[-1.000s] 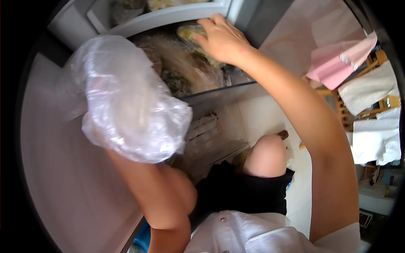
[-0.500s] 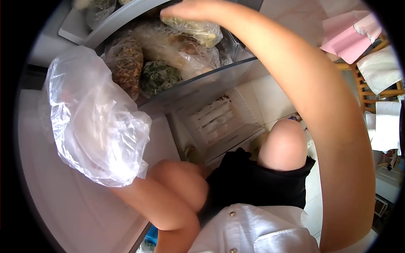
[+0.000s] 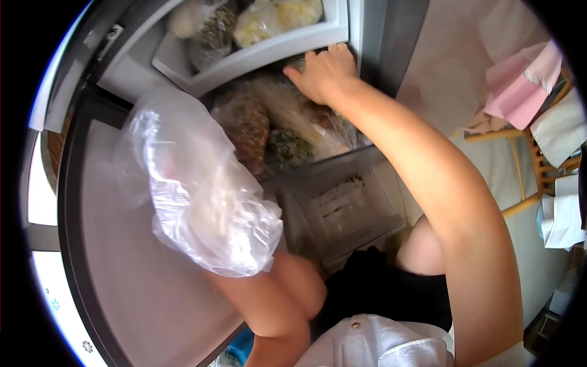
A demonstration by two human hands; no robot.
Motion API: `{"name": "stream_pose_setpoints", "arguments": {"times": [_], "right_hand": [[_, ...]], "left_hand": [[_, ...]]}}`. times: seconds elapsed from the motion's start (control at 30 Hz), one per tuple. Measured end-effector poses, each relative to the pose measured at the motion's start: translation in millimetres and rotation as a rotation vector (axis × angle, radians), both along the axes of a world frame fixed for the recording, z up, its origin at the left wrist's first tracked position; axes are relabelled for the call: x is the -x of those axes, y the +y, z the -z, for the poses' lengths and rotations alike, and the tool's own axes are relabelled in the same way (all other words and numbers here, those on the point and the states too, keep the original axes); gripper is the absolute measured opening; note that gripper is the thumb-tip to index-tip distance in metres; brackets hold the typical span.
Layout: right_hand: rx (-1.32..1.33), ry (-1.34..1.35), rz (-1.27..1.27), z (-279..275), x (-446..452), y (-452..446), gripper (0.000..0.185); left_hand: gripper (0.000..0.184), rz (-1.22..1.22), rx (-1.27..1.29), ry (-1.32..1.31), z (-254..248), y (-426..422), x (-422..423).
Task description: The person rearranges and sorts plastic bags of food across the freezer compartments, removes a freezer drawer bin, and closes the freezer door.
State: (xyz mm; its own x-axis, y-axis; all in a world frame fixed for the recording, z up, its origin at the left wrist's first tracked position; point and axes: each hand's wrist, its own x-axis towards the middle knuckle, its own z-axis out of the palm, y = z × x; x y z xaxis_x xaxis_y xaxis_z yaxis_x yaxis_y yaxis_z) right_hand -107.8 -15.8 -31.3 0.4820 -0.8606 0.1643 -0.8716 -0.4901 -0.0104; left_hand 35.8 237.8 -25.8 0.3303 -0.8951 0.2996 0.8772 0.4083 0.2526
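Observation:
A clear plastic bag (image 3: 195,183) covers my left hand (image 3: 202,189) and wrist, hanging loose over the lower left arm. Through the crinkled film the fingers cannot be made out. My right hand (image 3: 330,73) is at the front lip of the upper freezer drawer (image 3: 269,54), fingers apart and thumb out to the left, with nothing visible in it. Below it, the open lower drawer (image 3: 318,162) holds bagged food: a bag of brown pieces (image 3: 244,125), a bag of green leafy food (image 3: 288,148) and a pale, cloudy bag (image 3: 299,116).
Bags of yellowish food (image 3: 278,21) sit in the upper drawer. The open fridge door (image 3: 147,244) stands at the left. An empty-looking clear bin (image 3: 348,205) lies below the lower drawer, near my knees. A wooden rack (image 3: 544,162) with cloths stands at the right.
My right hand has moved off a yellowish bag in the lower drawer to the upper drawer's front. The view has shifted, showing more of the upper drawer. My left hand stays inside the plastic bag.

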Motion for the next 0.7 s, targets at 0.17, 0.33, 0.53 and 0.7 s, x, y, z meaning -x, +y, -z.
{"name": "stream_pose_setpoints", "arguments": {"times": [0.17,0.33,0.53,0.7], "right_hand": [[-0.433,-0.151,-0.026,-6,7,-11,0.087],[-0.27,-0.093,-0.112,-1,11,-15,0.101],[-0.222,-0.143,-0.207,-4,21,-10,0.1],[-0.404,-0.205,-0.264,-6,46,-14,0.105]], "left_hand": [[0.049,-0.007,0.033,0.025,2,6,5],[0.05,-0.003,0.051,0.037,3,14,8],[0.053,0.04,0.095,0.031,13,23,11],[0.055,0.072,0.114,0.015,10,15,1]]}}
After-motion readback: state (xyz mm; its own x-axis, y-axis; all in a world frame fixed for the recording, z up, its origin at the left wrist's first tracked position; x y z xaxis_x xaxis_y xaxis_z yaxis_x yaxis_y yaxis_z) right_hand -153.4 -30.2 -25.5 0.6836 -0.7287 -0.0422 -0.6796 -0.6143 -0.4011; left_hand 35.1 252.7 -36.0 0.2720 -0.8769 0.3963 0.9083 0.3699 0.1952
